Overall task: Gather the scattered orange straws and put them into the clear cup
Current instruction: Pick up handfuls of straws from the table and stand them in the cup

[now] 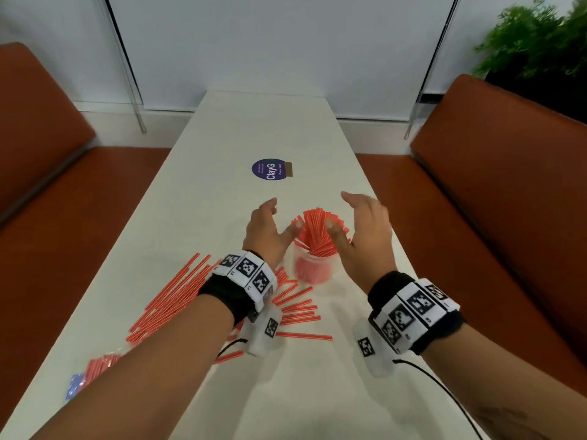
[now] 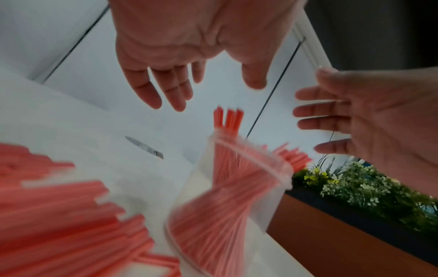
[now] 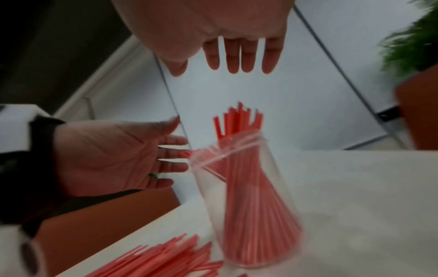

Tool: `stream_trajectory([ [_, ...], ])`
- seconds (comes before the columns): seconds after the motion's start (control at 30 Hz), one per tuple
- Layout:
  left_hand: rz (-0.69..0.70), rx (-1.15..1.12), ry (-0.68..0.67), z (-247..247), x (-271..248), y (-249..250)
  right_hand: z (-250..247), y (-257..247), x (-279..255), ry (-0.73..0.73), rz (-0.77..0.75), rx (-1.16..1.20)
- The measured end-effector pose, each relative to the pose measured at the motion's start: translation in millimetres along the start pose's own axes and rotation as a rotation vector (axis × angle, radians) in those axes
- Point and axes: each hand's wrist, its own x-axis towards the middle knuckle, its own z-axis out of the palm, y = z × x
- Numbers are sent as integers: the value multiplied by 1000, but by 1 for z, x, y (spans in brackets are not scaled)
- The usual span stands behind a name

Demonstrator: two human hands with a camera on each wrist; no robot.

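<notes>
A clear cup stands on the white table, packed with orange straws that fan out above its rim. My left hand hovers just left of the fanned tops, fingers spread and holding nothing. My right hand hovers just right of them, also spread and empty. Many loose straws lie on the table left of and in front of the cup. The left wrist view shows the left hand above the cup. In the right wrist view the right hand is above the cup.
A purple round sticker lies farther up the narrow table. A plastic bag of straws sits at the near left edge. Orange-brown benches flank both long sides. A green plant stands at the back right.
</notes>
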Motion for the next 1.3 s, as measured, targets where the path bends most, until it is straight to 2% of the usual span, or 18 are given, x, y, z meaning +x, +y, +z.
stream_trajectory([
  [0.07, -32, 72, -52, -19, -10, -3, -8, -16, -11, 17, -164, -15],
  [0.1, -59, 109, -99, -28, -17, -6, -11, -24, -18, -36, -244, -28],
  [0.17, -102, 224, -202, -45, -33, -13, -12, -39, -29, -305, -323, -57],
  [0.27, -149, 533, -314, -67, -54, -27, -1, -45, -40, -770, -335, -218],
  [0.3, -175, 622, -325, -73, -60, -33, 5, -46, -42, -864, -320, -270],
  [0.37, -233, 769, -346, -83, -71, -45, 16, -46, -44, -959, -291, -346],
  [0.5, -217, 953, -447, -81, -92, -65, 37, -50, -41, -986, -358, -469],
  [0.7, -94, 957, -403, -61, -100, -75, 58, -55, -40, -1057, -431, -515],
  [0.93, -66, 931, -362, -55, -95, -79, 61, -47, -51, -975, -456, -565],
  [1.3, -21, 992, -339, -45, -91, -79, 58, -43, -72, -998, -298, -516],
])
